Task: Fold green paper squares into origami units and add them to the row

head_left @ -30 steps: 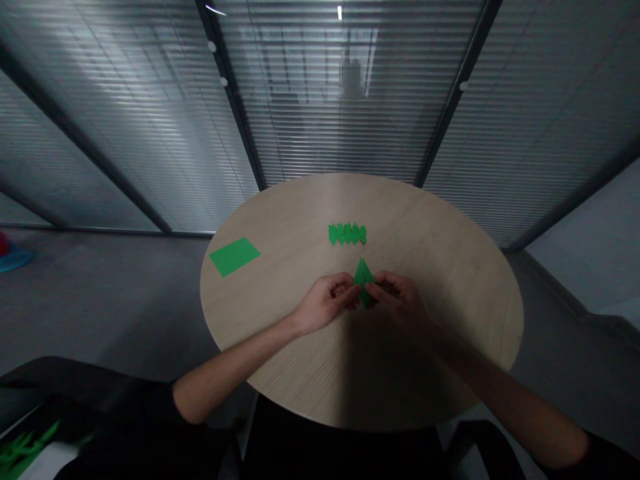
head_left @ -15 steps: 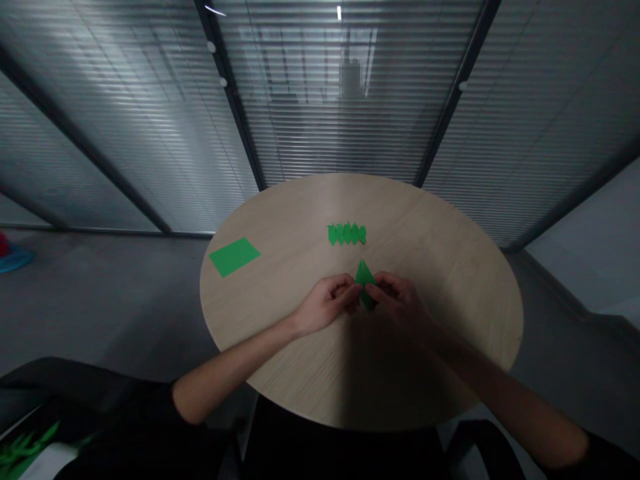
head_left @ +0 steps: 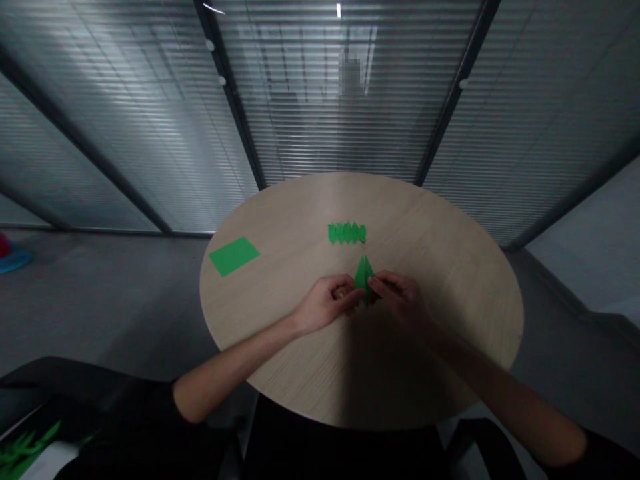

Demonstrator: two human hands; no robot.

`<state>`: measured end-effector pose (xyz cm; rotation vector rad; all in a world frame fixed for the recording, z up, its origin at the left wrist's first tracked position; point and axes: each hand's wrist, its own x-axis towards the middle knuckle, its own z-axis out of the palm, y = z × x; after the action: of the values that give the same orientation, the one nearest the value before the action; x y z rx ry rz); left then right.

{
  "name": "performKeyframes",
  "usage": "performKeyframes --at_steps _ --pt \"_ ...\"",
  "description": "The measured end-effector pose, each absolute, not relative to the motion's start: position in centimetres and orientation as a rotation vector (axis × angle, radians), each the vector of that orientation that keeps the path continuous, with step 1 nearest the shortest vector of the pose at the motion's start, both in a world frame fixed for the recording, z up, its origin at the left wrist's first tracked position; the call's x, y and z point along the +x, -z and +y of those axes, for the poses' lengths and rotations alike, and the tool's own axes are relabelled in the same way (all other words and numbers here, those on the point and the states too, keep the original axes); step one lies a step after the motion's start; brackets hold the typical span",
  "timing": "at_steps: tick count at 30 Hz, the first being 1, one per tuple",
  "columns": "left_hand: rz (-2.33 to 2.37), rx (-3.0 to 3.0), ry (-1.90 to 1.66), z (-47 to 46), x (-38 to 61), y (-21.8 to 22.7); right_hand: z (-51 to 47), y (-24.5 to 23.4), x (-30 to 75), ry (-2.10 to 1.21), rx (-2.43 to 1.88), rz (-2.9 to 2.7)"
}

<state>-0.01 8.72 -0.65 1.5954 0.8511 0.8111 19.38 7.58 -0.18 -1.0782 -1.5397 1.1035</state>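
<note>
- Currently your left hand [head_left: 327,303] and right hand [head_left: 403,300] pinch the folded green paper [head_left: 365,280] between them.
- Just beyond it lies a pleated green strip [head_left: 347,233].
- Well left of it, a green sheet [head_left: 234,257] sits near the bench [head_left: 450,267] edge; that edge also lies well right of it.

The left forearm [head_left: 235,363] and right forearm [head_left: 500,393] extend forward from black sleeves [head_left: 135,400] and converge at center. The left hand [head_left: 327,303] and right hand [head_left: 400,300] are positioned palm-down and just apart. The fingers [head_left: 383,283] of both hands curl inward, with the fingertips directed toward each other in a pinching grip.
</note>
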Motion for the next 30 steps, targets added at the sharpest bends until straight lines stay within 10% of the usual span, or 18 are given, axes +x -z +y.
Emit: performKeyframes --at_steps 30 --pt "0.887 1.644 -0.933 8.78 -0.18 0.49 7.81 0.32 19.34 -1.338 -1.066 -1.595"
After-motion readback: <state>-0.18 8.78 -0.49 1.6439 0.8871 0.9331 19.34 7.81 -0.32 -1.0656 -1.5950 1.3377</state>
